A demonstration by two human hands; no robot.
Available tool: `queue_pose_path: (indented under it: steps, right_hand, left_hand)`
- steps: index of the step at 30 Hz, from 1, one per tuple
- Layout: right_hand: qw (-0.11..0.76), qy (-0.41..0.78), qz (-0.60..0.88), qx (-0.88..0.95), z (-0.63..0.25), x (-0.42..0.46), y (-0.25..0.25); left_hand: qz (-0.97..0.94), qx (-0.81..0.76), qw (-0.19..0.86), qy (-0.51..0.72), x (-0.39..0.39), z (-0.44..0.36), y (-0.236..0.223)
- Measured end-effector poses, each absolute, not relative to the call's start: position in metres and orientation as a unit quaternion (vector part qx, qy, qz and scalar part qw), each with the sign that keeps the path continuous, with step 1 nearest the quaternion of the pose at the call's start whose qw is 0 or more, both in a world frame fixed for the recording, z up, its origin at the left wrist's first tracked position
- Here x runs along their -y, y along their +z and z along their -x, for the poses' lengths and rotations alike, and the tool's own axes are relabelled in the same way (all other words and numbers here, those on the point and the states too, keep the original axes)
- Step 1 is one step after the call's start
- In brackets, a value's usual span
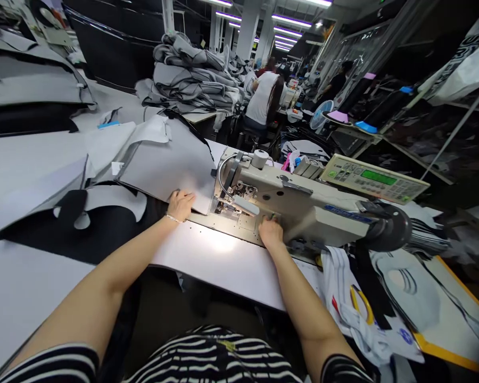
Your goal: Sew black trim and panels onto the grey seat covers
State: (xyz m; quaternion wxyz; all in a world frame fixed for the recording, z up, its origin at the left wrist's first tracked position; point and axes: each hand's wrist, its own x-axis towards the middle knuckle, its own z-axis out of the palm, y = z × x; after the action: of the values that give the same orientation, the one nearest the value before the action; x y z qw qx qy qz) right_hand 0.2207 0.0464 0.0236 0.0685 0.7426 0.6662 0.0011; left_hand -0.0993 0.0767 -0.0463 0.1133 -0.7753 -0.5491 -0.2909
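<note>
A light-grey fabric panel (165,159) with dark edging lies on the table, its right end at the sewing machine's needle area (229,202). My left hand (181,206), a bracelet at its wrist, is closed on the panel's near edge, left of the needle. On the machine bed, right of the needle, is my right hand (270,231), its fingers curled in under the arm of the sewing machine (295,197). Whatever those fingertips hold is too small to make out. A lamp shines on the bed between my hands.
A control panel (377,178) with a green display sits on the machine. To the right lie white strips and yellow-handled scissors (361,304). Thread cones (383,109) stand at upper right. Grey fabric is piled (191,80) behind, near a seated person (263,98).
</note>
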Motion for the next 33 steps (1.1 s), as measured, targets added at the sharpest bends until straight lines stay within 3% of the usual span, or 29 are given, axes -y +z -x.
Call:
queue_pose_path:
  steps: [7, 10, 14, 16, 18, 25, 33]
  right_hand:
    - [0.117, -0.037, -0.715, -0.688, -0.233, -0.060, 0.020]
    - [0.063, -0.079, -0.695, -0.712, -0.227, -0.056, 0.024]
    - [-0.140, -0.363, -0.545, -0.743, -0.201, -0.013, 0.029]
    - [-0.192, -0.519, -0.420, -0.719, -0.178, 0.017, 0.031]
    - [-0.217, -0.578, -0.318, -0.720, -0.149, 0.039, 0.031]
    - [-0.362, -0.400, -0.361, -0.761, -0.053, 0.027, 0.010]
    - [-0.357, -0.427, -0.375, -0.741, -0.042, 0.011, -0.012]
  left_hand:
    - [0.802, 0.500, 0.163, -0.284, 0.028, 0.158, -0.046]
    - [0.802, 0.504, 0.177, -0.267, 0.072, 0.171, -0.036]
    - [0.795, 0.511, 0.173, -0.276, 0.114, 0.175, -0.024]
    - [0.793, 0.513, 0.173, -0.279, 0.126, 0.174, -0.021]
    - [0.790, 0.517, 0.170, -0.282, 0.132, 0.172, -0.020]
    - [0.790, 0.516, 0.155, -0.292, 0.133, 0.167, -0.018]
    - [0.799, 0.517, 0.187, -0.244, 0.138, 0.164, -0.016]
